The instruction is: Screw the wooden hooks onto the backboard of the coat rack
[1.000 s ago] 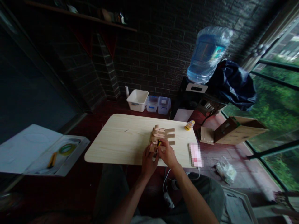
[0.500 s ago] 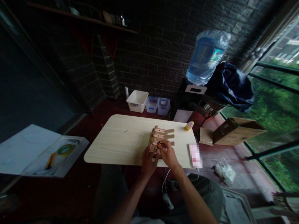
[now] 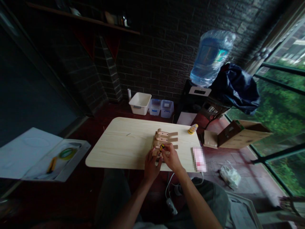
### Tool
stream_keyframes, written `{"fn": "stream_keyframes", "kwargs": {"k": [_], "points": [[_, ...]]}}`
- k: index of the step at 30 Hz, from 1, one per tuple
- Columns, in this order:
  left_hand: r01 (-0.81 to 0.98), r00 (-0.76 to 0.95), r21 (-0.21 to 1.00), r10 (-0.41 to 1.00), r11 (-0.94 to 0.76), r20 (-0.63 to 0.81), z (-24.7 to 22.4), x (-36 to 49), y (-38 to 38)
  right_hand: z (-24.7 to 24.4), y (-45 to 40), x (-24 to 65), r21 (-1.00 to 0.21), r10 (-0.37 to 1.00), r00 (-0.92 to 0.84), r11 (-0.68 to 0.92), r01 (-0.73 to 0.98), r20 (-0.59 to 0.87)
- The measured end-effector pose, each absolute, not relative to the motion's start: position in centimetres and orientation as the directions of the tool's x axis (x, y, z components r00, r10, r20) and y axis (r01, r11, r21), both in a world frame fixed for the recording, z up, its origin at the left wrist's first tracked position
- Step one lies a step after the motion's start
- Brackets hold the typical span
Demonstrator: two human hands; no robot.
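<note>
A wooden assembly (image 3: 162, 139) with several slats and rounded pieces lies near the front right of the table. My left hand (image 3: 152, 167) is closed around its near end, steadying a small block there. In the fingers of my right hand (image 3: 172, 158) is a short yellow-and-black screwdriver (image 3: 162, 146), held above the near slat. Its tip is too small to make out, so I cannot tell whether it sits in a screw. Both hands hide part of the nearest wooden pieces.
A yellow-capped bottle (image 3: 193, 128) stands at the table's (image 3: 114, 143) back right corner, with a blurred pink item (image 3: 199, 159) at the right edge. A thin metal piece (image 3: 128, 134) lies left of centre. An open case (image 3: 59, 159) with tools is at far left.
The screwdriver has turned a little in my right fingers and shifted slightly left. My left hand stays in place on the wood.
</note>
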State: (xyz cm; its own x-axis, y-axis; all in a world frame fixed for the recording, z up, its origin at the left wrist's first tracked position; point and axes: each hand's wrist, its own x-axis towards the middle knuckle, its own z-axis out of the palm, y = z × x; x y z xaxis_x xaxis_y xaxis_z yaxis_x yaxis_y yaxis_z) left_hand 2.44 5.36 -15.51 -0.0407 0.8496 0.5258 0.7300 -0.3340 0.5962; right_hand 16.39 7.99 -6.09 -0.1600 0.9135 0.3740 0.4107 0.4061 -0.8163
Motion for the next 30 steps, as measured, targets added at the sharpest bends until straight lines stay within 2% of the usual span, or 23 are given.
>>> {"fn": "stream_keyframes", "kwargs": {"k": [7,12,24,30], "points": [[0.736,-0.041,0.593,0.853,-0.326,0.52,-15.4,2.5,5.3,-7.3,8.3,16.1,-0.847,0.919,-0.028,0.373,0.379,0.393],[0.743,-0.051,0.589,0.85,-0.318,0.524,-15.6,2.5,5.4,-7.1,8.6,16.2,-0.858,0.917,-0.061,0.39,0.334,0.394],[0.742,-0.052,0.589,0.849,-0.319,0.526,-15.9,2.5,5.4,-7.1,8.4,16.3,-0.859,0.93,-0.103,0.365,0.358,0.352],[0.746,-0.044,0.588,0.856,-0.315,0.515,-15.7,2.5,5.2,-6.1,8.6,16.4,-0.851,0.92,-0.05,0.379,0.363,0.389]]}}
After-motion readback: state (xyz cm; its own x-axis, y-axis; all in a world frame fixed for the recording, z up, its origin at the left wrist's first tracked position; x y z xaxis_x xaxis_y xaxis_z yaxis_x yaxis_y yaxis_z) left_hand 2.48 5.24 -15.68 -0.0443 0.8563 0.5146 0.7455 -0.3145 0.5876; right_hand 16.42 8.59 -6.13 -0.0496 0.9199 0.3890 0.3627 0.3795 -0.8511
